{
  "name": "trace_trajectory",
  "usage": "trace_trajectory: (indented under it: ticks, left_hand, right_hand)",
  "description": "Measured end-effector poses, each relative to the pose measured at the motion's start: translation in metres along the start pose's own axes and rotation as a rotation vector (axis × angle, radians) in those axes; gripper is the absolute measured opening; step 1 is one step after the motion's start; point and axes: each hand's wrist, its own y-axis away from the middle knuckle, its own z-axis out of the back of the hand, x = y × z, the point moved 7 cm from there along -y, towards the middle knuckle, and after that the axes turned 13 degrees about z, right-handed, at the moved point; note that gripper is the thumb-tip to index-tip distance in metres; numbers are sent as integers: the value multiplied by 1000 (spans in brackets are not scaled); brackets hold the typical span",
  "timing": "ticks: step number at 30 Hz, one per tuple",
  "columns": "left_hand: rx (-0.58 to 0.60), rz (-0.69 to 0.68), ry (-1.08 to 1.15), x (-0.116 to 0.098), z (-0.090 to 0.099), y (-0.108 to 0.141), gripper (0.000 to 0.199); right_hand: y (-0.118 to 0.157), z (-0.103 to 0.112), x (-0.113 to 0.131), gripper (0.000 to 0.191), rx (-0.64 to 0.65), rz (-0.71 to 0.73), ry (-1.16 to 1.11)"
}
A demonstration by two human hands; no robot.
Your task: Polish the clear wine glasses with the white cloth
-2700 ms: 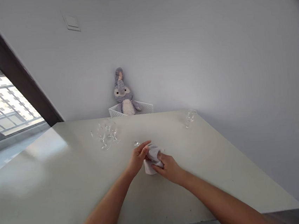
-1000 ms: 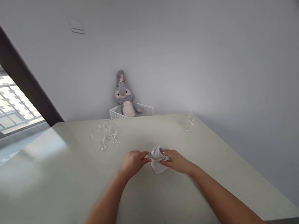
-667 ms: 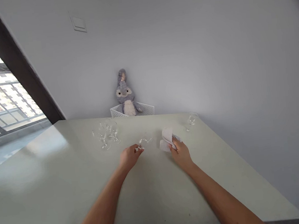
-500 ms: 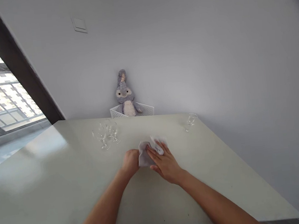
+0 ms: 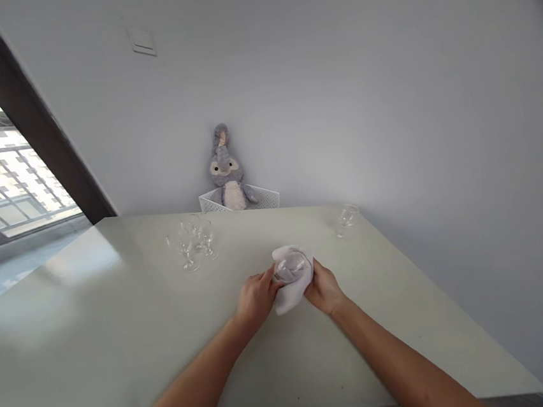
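Observation:
A clear glass (image 5: 293, 266) lies partly wrapped in a white cloth (image 5: 290, 297) above the table's middle. My left hand (image 5: 258, 299) closes on the left side of this bundle, thumb and fingers at the glass's edge. From the right, my right hand (image 5: 324, 288) grips the cloth around the glass, its fingers partly hidden behind the fabric. Only the rounded bowl of the glass shows; its stem and foot are hidden by the cloth.
Several stemmed glasses (image 5: 189, 242) stand together at the back left of the pale table (image 5: 122, 346). One more glass (image 5: 346, 218) is near the right back edge. Behind the table, a grey plush toy (image 5: 231, 175) sits in a white basket (image 5: 267, 197) against the wall.
My right hand has turned from lying flat over the cloth to gripping its right side. The bundle has shifted slightly right, and the glass bowl now shows inside the cloth.

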Motion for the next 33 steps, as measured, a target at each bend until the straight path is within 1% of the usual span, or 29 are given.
trace_trajectory:
  ticks: [1,3,5,7,8,10,12,13,15,17,18,20,22,23,25,28,31,33]
  left_hand:
    - [1,57,41,3,-1,-1,38]
    - [15,140,105,6,-5,0,39]
    - [5,146,143,3,-7,3,44]
    - [-49,102,149,-3,-6,8,53]
    - [-71,79,144,-6,-6,11,58]
    - [-82,51,136,-12,-7,16,67]
    - [-43,38,169,-16,-8,17,71]
    - [-13,39,217,-17,-8,16,69]
    - [48,69,401,-16,-6,12,56]
    - [123,150,700,-10,-6,6,50]
    - [169,208,858,-7,-7,4,52]
    - [258,330,1118,-2,-11,1,64]
    - [319,413,1277,0,-13,1,68]
    - [320,433,1329,1,-12,1,66]
    - [280,440,1392,2,-7,0,60]
    - [148,409,1378,5,4,0,58]
    - [15,339,1302,3,15,3,62]
    - [-45,308,1251,1,18,6,61]
  right_hand:
    - [4,-7,-3,36,12,36,-17]
    - [15,-22,-10,37,81,79,14]
    - [26,-35,-17,35,165,101,95]
    - [34,-42,-19,32,210,138,179]
    - [35,-42,-19,31,211,157,218]
    - [32,-36,-15,33,168,188,298]
    - [26,-22,-9,36,77,205,401]
    - [23,-15,-4,37,26,210,456]
    - [18,-3,4,36,-44,219,545]
    - [16,0,9,34,-42,231,583]
    - [17,-3,10,34,-10,231,584]
    - [21,-15,6,32,104,191,549]
    - [27,-28,-4,31,210,97,446]
    - [30,-33,-10,31,240,44,369]
    - [32,-38,-18,32,232,-38,196]
    - [29,-35,-26,35,131,-82,-11]
    - [26,-30,-29,35,45,-88,-99]
    - [29,-33,-29,35,62,-110,-106]
